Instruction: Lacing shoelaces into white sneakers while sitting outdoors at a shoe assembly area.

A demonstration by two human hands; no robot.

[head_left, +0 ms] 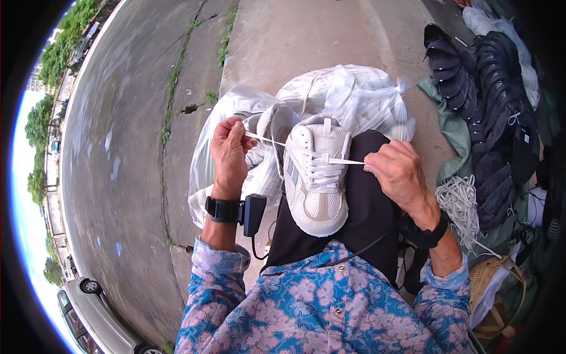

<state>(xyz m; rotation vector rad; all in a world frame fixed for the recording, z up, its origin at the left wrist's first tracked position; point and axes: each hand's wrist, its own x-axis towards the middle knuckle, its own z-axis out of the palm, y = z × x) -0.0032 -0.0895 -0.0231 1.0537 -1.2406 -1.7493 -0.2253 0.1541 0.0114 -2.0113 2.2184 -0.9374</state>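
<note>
A white sneaker with grey side stripes rests on my lap, its toe pointing toward me. The lower rows of its eyelets are laced. A flat white shoelace stretches taut across the tongue. My left hand, closed in a pinch, grips one end at the left, above the shoe's side. At the right, the fingers of my right hand are closed on the other end. Behind the shoe, a clear plastic bag holds more white and grey shoes.
Another clear bag of pale shoes lies beyond my knees. At the right are stacked black shoe parts, a heap of white laces, green cloth and a woven basket. A silver car stands at the lower left.
</note>
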